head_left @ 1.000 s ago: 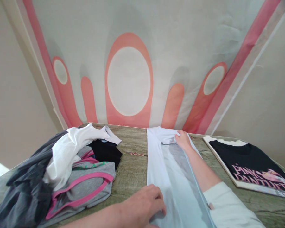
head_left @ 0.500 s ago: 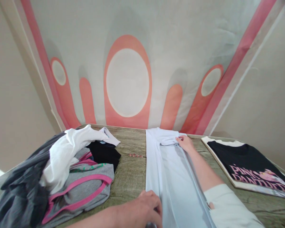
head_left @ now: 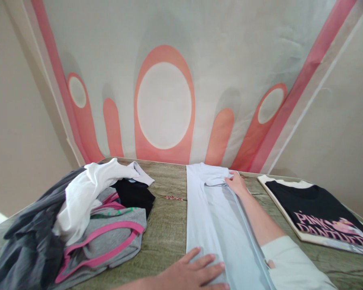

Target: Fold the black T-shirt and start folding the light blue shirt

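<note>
A pale blue garment (head_left: 211, 213) lies folded into a long strip down the middle of the wooden table (head_left: 166, 217). My left hand (head_left: 196, 270) lies flat on its near end, fingers stretched out. My right hand (head_left: 236, 183) rests at its far end by the collar, fingers on the folded edge. The white sleeve (head_left: 293, 266) of my right arm lies along the strip's right side.
A heap of clothes sits on the left: a white piece (head_left: 87, 193), a grey top with pink trim (head_left: 109, 237), a black piece (head_left: 134, 194) and dark grey cloth (head_left: 27, 241). A folded black printed T-shirt (head_left: 320, 213) lies at the right. A pink-patterned cloth hangs behind.
My left hand has gone from curled fingers at the strip's near end to lying flat on it. The fold under my right hand has been laid down flatter.
</note>
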Available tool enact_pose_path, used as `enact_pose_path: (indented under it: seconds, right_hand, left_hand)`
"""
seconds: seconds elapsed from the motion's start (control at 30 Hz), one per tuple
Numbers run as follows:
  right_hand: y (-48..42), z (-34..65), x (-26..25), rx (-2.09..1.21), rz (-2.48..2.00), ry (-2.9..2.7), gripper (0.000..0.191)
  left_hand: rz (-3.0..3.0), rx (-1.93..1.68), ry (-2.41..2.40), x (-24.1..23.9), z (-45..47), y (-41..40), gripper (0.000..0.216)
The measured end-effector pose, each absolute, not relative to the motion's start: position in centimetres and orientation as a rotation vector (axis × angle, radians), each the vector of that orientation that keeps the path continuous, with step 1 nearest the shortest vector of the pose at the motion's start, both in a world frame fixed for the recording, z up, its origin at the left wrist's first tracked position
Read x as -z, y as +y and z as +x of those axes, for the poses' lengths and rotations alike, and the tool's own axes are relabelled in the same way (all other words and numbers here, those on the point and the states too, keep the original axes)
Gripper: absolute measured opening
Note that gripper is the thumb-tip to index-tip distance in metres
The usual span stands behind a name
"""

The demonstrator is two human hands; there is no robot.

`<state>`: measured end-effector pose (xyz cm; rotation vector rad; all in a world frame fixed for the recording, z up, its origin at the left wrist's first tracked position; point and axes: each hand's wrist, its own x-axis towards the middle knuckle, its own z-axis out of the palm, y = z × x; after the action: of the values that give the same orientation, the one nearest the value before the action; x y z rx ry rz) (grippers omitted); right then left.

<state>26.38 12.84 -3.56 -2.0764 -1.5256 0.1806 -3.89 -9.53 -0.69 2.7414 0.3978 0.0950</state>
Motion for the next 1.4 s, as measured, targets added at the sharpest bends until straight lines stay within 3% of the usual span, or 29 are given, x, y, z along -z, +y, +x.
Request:
enact_pose_path:
  seconds: [0.17,0.3,0.4,0.53,0.83,1.03,1.27,1.4]
  right_hand:
    - [11.8,23.4,0.9,-0.229,-1.916,-1.802,0.027]
    - [10.6,19.5,0.3,-0.421,-1.776,-2.028,0.039]
    - [10.0,17.5,0.7,-0.461,-1.769,-2.143,0.035]
    - [9.9,17.3,1.1,-0.455,-1.833,-2.156,0.021]
    - [9.7,17.7,0.6,-0.448,-1.912,-2.216,0.020]
    - [7.4,17.6,-1.0,-0.561,-1.829,-2.344,0.012]
    - [-0.7,18.2,-0.4,-0.746,-1.589,-2.325,0.041]
    - [-5.7,18.3,-1.5,-0.739,-1.412,-2.371,0.032]
  left_hand:
    - [2.681,-0.102,0.683,-2.6,-4.7,-8.3,0.055]
    - [2.644,-0.131,0.941,-2.7,-5.2,-7.3,0.056]
    - [2.657,-0.146,0.976,-2.1,-5.3,-7.0,0.059]
    - [2.671,-0.212,1.019,-2.4,-5.2,-7.0,0.055]
    - [2.629,-0.343,1.077,-3.0,-5.3,-6.6,0.028]
    - [2.616,-0.437,1.068,-2.0,-5.9,-5.6,0.042]
    - [2.603,-0.532,1.083,-1.7,-5.9,-5.0,0.019]
    - [2.658,-0.551,1.117,-1.8,-5.0,-2.7,0.019]
